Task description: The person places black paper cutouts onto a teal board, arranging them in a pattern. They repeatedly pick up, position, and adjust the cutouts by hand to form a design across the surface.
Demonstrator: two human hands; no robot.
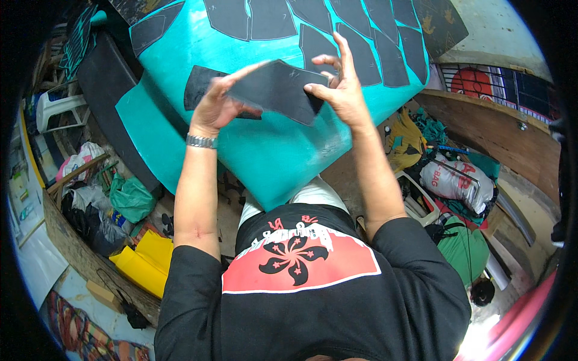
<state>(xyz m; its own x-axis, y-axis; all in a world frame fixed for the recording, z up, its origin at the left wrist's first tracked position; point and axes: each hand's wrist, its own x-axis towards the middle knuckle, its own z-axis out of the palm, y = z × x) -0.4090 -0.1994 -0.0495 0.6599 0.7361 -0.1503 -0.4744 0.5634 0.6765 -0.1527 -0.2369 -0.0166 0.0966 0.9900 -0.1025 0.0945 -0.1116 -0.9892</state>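
Both hands are lifting one dark cut piece [274, 90] above the teal sheet [277, 150]. Left hand [217, 108] is pinching its left end, right hand [340, 87] is gripping the right edge with fingers partly spread. Many cut pieces [337, 24] are already lying in rows on the sheet; its near part is still showing bare

matt black sheet piece [274, 90], glossy teal board [283, 150]
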